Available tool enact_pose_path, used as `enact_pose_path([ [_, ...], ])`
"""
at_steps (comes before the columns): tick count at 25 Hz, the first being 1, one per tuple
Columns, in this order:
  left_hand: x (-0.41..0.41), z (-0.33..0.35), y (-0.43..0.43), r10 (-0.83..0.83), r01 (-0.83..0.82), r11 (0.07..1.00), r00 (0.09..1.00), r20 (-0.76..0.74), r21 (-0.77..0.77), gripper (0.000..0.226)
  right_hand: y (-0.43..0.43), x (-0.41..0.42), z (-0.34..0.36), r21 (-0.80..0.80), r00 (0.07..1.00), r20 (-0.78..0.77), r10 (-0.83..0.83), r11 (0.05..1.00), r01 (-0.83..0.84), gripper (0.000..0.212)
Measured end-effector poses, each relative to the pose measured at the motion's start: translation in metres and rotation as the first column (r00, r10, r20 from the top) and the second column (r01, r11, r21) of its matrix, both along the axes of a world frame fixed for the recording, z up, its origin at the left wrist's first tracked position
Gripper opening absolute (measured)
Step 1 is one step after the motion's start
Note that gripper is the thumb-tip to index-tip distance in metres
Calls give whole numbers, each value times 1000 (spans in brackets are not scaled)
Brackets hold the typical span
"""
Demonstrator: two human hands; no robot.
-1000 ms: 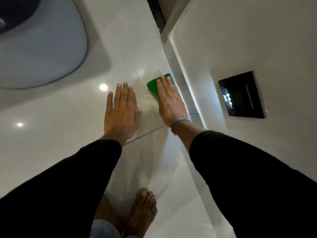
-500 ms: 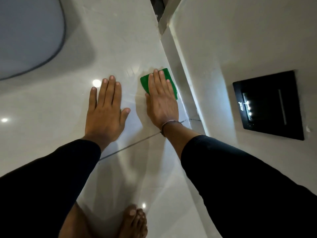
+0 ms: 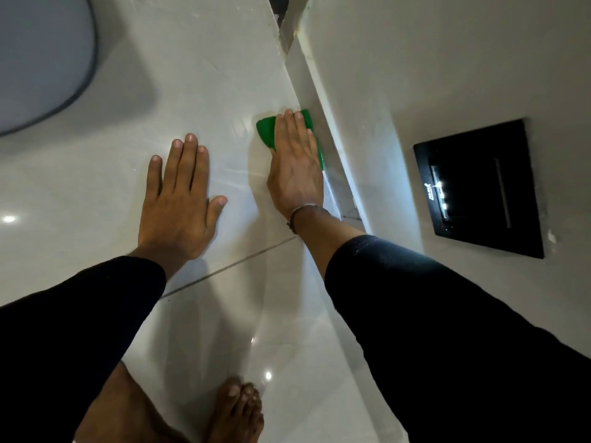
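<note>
Bathroom: toilet lid (image 3: 38,59), flush plate (image 3: 479,187), glossy tiles (image 3: 192,75)

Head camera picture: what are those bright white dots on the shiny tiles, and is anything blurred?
In the head view, the white dots are glare off the glossy tiles; the left hand and the right hand on the green cloth look sharp; the grey rounded shape at top left is soft-edged.

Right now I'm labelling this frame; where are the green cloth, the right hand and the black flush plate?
green cloth (image 3: 266,133): head view, its bare left corner.
right hand (image 3: 295,164): head view, back of the hand.
black flush plate (image 3: 479,190): head view, middle of its dark face.
</note>
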State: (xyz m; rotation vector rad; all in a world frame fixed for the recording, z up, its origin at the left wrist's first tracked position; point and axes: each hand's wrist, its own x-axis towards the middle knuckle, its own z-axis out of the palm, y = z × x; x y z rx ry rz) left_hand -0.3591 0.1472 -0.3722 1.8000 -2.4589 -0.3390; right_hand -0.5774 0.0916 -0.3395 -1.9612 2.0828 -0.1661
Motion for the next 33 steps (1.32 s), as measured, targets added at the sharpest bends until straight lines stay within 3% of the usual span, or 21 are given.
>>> enact_pose_path([
  [6, 2, 0, -1, -2, 2, 1000, 1000, -3, 9, 81, 54, -11, 11, 10, 992, 92, -86, 996, 85, 65],
  [26, 4, -1, 0, -5, 5, 1000, 1000, -3, 6, 81, 193, -43, 25, 79, 953, 143, -267, 963, 258, 64],
  [33, 5, -3, 0, -11, 11, 1000, 1000, -2, -12, 81, 277, -69, 27, 186, 954, 50, -295, 941, 282, 75],
])
